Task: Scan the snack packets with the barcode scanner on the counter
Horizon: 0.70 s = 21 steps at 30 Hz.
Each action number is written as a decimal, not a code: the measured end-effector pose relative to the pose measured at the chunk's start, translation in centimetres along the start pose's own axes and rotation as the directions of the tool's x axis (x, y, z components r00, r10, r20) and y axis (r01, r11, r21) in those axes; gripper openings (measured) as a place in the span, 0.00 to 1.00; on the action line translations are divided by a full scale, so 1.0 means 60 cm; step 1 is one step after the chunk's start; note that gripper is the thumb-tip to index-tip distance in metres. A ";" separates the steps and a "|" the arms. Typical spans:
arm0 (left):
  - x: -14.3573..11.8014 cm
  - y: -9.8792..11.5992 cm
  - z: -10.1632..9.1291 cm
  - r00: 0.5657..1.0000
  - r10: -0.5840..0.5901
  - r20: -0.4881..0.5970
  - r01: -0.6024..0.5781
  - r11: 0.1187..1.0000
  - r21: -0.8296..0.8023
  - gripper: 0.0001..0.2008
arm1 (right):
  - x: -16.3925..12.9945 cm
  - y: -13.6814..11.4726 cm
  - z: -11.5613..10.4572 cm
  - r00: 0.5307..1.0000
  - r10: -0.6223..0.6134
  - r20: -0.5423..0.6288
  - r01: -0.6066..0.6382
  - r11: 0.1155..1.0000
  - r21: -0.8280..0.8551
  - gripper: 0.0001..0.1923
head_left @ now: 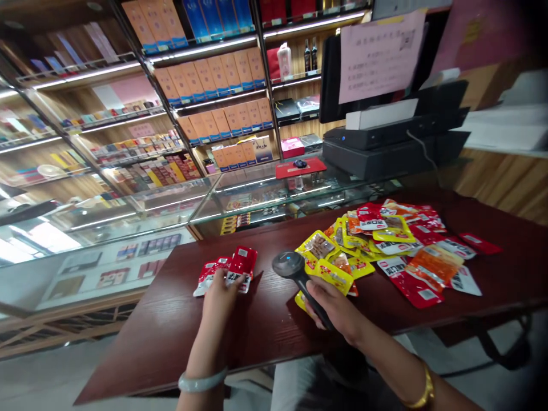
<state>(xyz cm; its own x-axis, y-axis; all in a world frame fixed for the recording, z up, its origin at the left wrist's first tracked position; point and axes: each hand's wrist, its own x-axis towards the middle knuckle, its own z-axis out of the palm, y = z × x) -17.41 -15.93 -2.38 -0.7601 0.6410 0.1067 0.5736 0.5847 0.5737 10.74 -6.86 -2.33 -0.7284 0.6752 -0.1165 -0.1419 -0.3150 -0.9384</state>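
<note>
Two bare arms reach out over the dark red worktop (180, 337), one with a pale bangle and one with a gold one. Its grip closed around the handle, the right hand (338, 311) holds a black scanner (295, 274) with the round head pointing up and away, ready to read a label. Just left of the scanner, the left hand (220, 294) rests its fingers flat on a small bunch of red snack packs (233, 268), pressing them down so they stay put; it does not seem to pinch any pack, though the fingertips are hard to see. Right of the scanner lies a big loose heap of yellow, orange and red packs (385, 240), kept apart from the small bunch.
</note>
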 end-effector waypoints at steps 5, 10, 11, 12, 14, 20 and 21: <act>-0.014 0.039 0.045 0.990 0.108 0.086 -0.069 0.928 -0.365 0.21 | -0.002 -0.021 -0.007 0.998 -0.059 0.030 0.059 0.998 0.030 0.28; -0.030 0.076 0.069 0.977 0.168 0.129 -0.094 0.888 -0.450 0.22 | 0.000 -0.035 -0.019 0.992 -0.115 0.054 0.114 0.993 0.036 0.27; -0.030 0.080 0.070 0.974 0.175 0.145 -0.090 0.885 -0.458 0.22 | 0.000 -0.035 -0.021 0.992 -0.113 0.048 0.111 0.993 0.043 0.27; -0.030 0.083 0.071 0.970 0.176 0.166 -0.080 0.881 -0.467 0.23 | -0.001 -0.036 -0.024 0.993 -0.111 0.038 0.109 0.993 0.049 0.27; -0.029 0.088 0.074 0.964 0.176 0.202 -0.056 0.870 -0.489 0.23 | -0.003 -0.035 -0.029 0.994 -0.113 0.011 0.112 0.993 0.048 0.27; -0.038 0.149 0.125 0.916 0.210 0.342 0.036 0.806 -0.591 0.20 | -0.008 -0.033 -0.045 0.994 -0.103 -0.043 0.105 0.993 0.059 0.26; -0.042 0.166 0.138 0.911 0.213 0.354 0.060 0.780 -0.623 0.19 | -0.007 -0.032 -0.047 0.994 -0.097 -0.051 0.101 0.993 0.065 0.26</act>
<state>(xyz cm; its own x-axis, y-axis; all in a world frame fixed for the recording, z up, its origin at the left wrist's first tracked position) -7.25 -7.57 -3.65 -0.4616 0.8845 -0.0681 0.2116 0.1843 0.9598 13.25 -4.66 -1.40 -0.6763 0.7355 -0.0409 -0.2578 -0.2883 -0.9222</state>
